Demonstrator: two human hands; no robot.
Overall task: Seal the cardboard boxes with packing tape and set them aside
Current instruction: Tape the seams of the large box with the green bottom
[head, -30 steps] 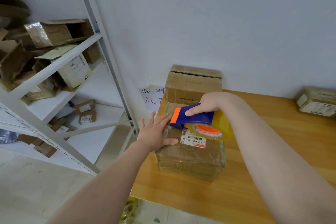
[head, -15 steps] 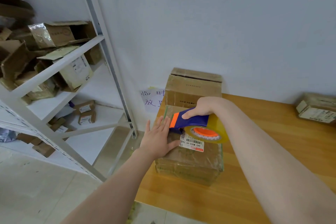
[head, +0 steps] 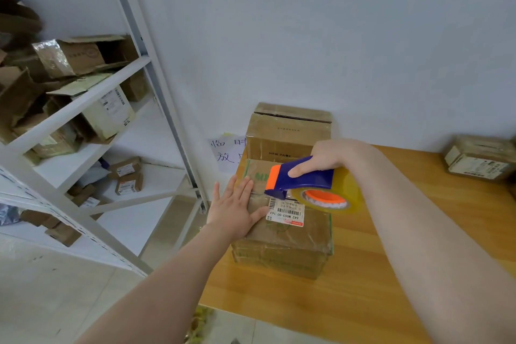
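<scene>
Still, right hand (head: 327, 156) holds dispenser (head: 305, 179) against box (head: 293, 236).

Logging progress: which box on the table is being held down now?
The front box with the barcode label; the left hand presses flat on it. The taller box behind and far-right box are unheld.

light: soft, even, bright | shadows: faint | edges: wide-angle bowed

A stockroom or packing room: white metal shelving (head: 83, 103) crammed with cardboard boxes (head: 81, 57), more labelled parcels (head: 479, 159) on the wooden table (head: 349, 288).
</scene>
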